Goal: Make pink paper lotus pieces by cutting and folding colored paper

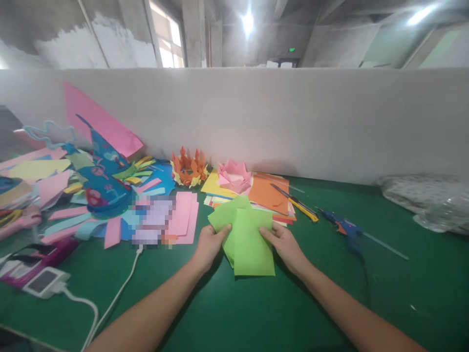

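Several pieces of light green paper (252, 249), overlapping and fanned out, are held up over the green table. My left hand (210, 244) pinches their left side, its thumb on top and its fingers mostly hidden behind. On the right edge, my right hand (284, 244) grips the same paper, thumb in front. A rectangular piece lies uppermost, while angled pieces stick out to the upper left. Just behind them sits a stack of coloured paper (269, 193) with a pink folded paper flower (234, 176) on it.
An orange paper crown (188, 168), pink paper sheets (186, 215) and a blue cone hat (104, 188) stand left. A yellow utility knife (302, 208) and a blue glue gun (342, 227) lie right. White cables (128, 281) cross the left front. A partition (293, 122) rises behind.
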